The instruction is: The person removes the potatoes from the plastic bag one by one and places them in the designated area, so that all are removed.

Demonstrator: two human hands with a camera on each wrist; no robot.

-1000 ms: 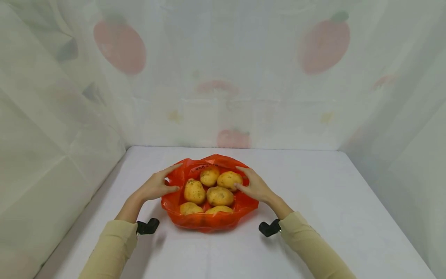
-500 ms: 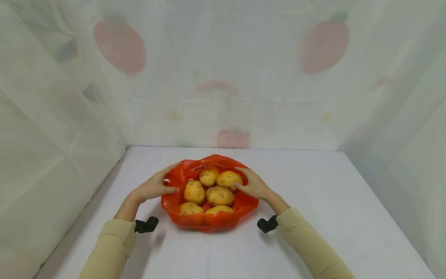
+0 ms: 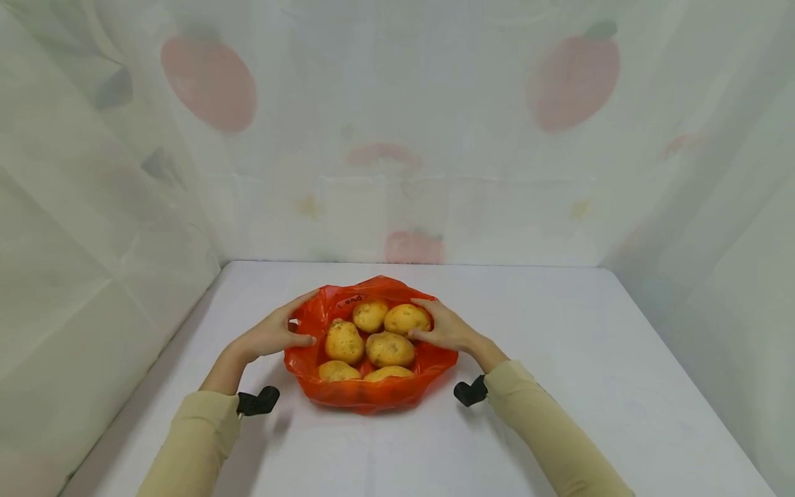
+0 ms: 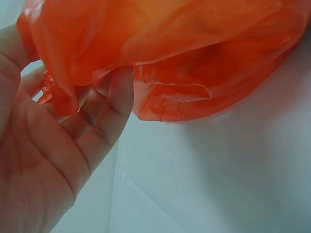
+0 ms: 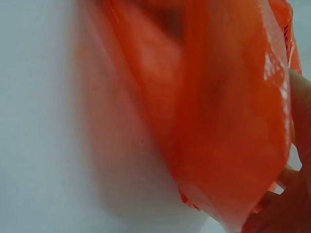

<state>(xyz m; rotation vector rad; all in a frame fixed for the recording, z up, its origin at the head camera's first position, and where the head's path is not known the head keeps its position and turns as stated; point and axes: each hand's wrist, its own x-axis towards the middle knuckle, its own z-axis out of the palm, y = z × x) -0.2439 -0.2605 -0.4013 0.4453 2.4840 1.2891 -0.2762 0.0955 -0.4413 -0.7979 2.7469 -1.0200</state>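
Note:
A red plastic bag (image 3: 366, 397) lies with its mouth spread wide on the white table. Several yellow potatoes (image 3: 389, 350) sit inside it. At the bag's left side, my left hand (image 3: 270, 335) holds the rim, thumb over the inside and fingers behind the plastic; the left wrist view has the red film draped between them. My right hand (image 3: 450, 328) reaches over the right rim, its thumb and fingers spread around the right side of the upper right potato (image 3: 406, 319). In the right wrist view the bag's wall hides most of that hand.
Pale cloth with faded fruit prints (image 3: 208, 83) hangs behind the table and along both sides. A black wrist mount (image 3: 259, 400) juts from the left cuff, another black mount (image 3: 470, 391) from the right one.
My right hand has shifted a little left, further over the upper right potato. My left hand keeps its place at the left rim, and the potatoes stay put.

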